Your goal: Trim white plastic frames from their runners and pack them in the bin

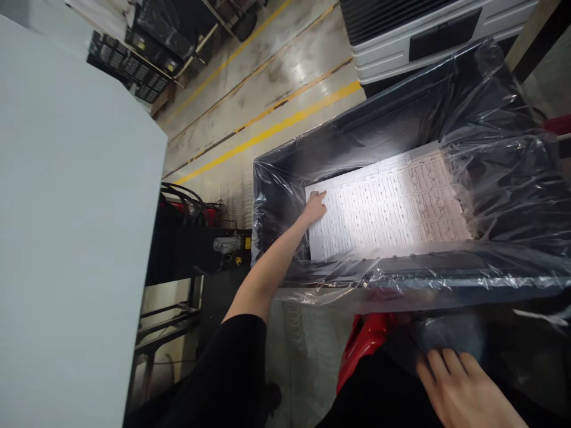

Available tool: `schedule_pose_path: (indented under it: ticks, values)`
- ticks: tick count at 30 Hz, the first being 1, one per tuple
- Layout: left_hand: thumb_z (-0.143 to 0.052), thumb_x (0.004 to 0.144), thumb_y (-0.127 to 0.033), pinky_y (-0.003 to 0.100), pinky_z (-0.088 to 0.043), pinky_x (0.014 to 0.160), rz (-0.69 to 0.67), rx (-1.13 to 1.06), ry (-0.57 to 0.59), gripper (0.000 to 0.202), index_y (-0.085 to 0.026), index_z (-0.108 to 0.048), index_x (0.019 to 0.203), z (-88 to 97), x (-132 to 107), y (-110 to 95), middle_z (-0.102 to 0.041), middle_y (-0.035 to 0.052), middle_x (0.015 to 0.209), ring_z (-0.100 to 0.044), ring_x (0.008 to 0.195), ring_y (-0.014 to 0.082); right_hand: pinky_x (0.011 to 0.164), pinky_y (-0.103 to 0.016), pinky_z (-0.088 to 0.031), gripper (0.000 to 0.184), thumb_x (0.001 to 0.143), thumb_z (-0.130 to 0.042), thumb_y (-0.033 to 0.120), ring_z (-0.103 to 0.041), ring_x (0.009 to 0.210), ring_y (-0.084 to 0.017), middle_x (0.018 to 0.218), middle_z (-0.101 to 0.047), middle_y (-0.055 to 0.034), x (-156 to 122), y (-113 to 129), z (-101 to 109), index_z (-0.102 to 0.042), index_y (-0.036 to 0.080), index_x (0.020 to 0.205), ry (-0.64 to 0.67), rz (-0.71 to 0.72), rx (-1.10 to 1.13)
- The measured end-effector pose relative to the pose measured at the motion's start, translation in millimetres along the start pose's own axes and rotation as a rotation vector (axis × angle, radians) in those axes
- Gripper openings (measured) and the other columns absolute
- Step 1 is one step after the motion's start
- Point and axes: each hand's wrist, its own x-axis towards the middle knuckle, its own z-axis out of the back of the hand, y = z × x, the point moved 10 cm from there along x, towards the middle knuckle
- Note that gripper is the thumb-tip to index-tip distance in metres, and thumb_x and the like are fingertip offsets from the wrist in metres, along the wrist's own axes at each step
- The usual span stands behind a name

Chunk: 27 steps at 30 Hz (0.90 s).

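Observation:
My left hand (315, 206) reaches into a deep dark bin (388, 134) and touches the near-left part of a white sheet (383, 205). One finger of that hand points out over the sheet and the others are bent. Rows of raised or cut outlines cover the sheet, which lies flat in the bin; its right end looks pinkish and ragged. Clear plastic film (513, 196) lines the bin and hangs over its rim. Below the bin's near side, my right hand (464, 386) rests over dark clothing, fingers extended, with nothing visible in it.
A large pale panel (75, 226) fills the left side. Beyond the bin stands a grey, ribbed container (441, 44). Black machinery with cables (190, 202) sits left of the bin, and a red part (363, 345) below it. Yellow lines (267, 132) cross the floor.

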Motion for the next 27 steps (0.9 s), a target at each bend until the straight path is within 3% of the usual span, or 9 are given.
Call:
schedule_pose_path:
  ticks: [7, 12, 15, 21, 27]
  values:
    - [-0.067, 0.101, -0.034, 0.063, -0.037, 0.123, -0.045, -0.034, -0.013, 0.057, -0.026, -0.049, 0.155, 12.7, 16.7, -1.1, -0.035, 0.0134, 0.169, -0.041, 0.151, 0.0363, 0.067, -0.041, -0.045, 0.023, 0.057, -0.066, 0.016, -0.053, 0.07, -0.03, 0.074, -0.064, -0.0121, 10.3, -1.9, 15.5, -0.08, 0.021, 0.075, -0.056, -0.011, -0.01]
    - [-0.068, 0.101, -0.034, 0.063, -0.037, 0.123, -0.089, -0.052, 0.025, 0.05, -0.024, -0.056, 0.148, 6.7, 24.3, -2.3, -0.041, 0.0129, 0.166, -0.043, 0.15, 0.0355, 0.067, -0.042, -0.046, 0.028, 0.052, -0.066, 0.016, -0.053, 0.07, -0.03, 0.075, -0.064, -0.0131, 9.9, -3.1, 17.3, -0.081, 0.02, 0.076, -0.074, -0.021, -0.012]
    - [-0.069, 0.101, -0.035, 0.063, -0.038, 0.122, -0.085, -0.068, 0.017, 0.048, -0.023, -0.058, 0.146, 5.3, 23.5, -1.7, -0.043, 0.0128, 0.164, -0.045, 0.149, 0.0349, 0.07, -0.042, -0.048, 0.034, 0.052, -0.067, 0.015, -0.055, 0.074, -0.03, 0.078, -0.066, -0.0114, 6.3, -2.5, 8.9, -0.081, 0.021, 0.082, -0.007, -0.005, -0.023]
    - [-0.068, 0.101, -0.037, 0.059, -0.047, 0.115, 0.048, -0.089, -0.092, 0.046, -0.02, -0.059, 0.142, 10.8, 7.6, 18.2, -0.053, 0.0133, 0.153, -0.055, 0.137, 0.0325, 0.071, -0.042, -0.049, 0.031, 0.055, -0.069, 0.014, -0.054, 0.074, -0.03, 0.079, -0.065, -0.0106, 2.2, -0.6, 1.4, -0.081, 0.021, 0.083, 0.042, -0.009, -0.028]
    - [-0.072, 0.098, -0.039, 0.051, -0.056, 0.102, 0.178, -0.129, -0.088, 0.04, -0.017, -0.063, 0.13, -5.3, -7.5, 37.3, -0.064, 0.0114, 0.133, -0.065, 0.119, 0.0276, 0.066, -0.041, -0.049, 0.029, 0.047, -0.068, 0.018, -0.052, 0.07, -0.03, 0.072, -0.065, -0.0117, 11.0, -2.7, 15.2, -0.081, 0.022, 0.073, -0.057, -0.037, -0.041]
